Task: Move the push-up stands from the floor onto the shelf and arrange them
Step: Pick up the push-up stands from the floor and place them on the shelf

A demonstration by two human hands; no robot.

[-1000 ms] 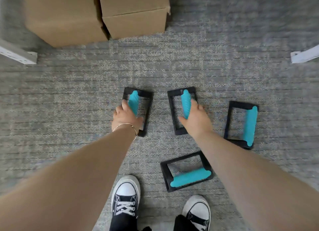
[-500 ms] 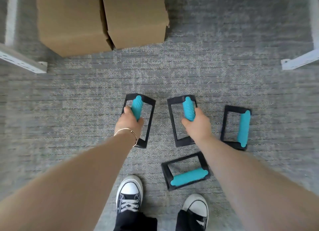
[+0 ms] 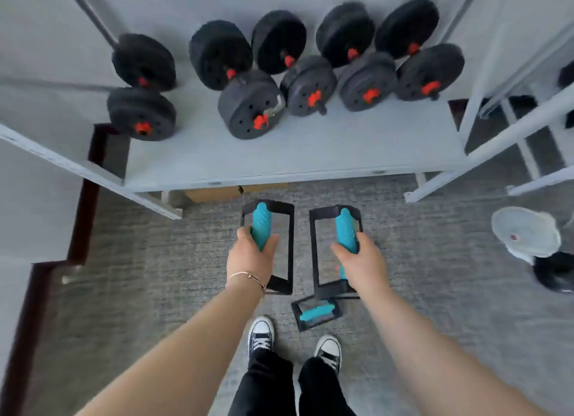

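Your left hand (image 3: 251, 257) is wrapped tight around the ribbed turquoise grip of one black rectangular-framed push-up stand (image 3: 268, 245), and your right hand (image 3: 357, 265) is closed the same way on the grip of a second black-framed stand (image 3: 334, 251). Both stands hang in the air in front of you, just short of the front edge of the pale grey shelf (image 3: 310, 154). A third black-framed stand with a turquoise bar (image 3: 316, 311) lies on the grey carpet near your right shoe; any fourth one is out of sight here.

These look like rigid plastic frames, light enough for one hand each. The soft ribbed grip is likely the surest hold, since the thin frame edges would dig in and twist.

The back of the shelf is crowded with black plate dumbbells with red collars (image 3: 279, 80), so only the front strip seems free. Set the stands down there, clear of the nearest dumbbell ends. The slanted white shelf rails (image 3: 484, 148) at either side narrow your way in. A pale round object (image 3: 525, 232) sits on the floor at your right, well apart.
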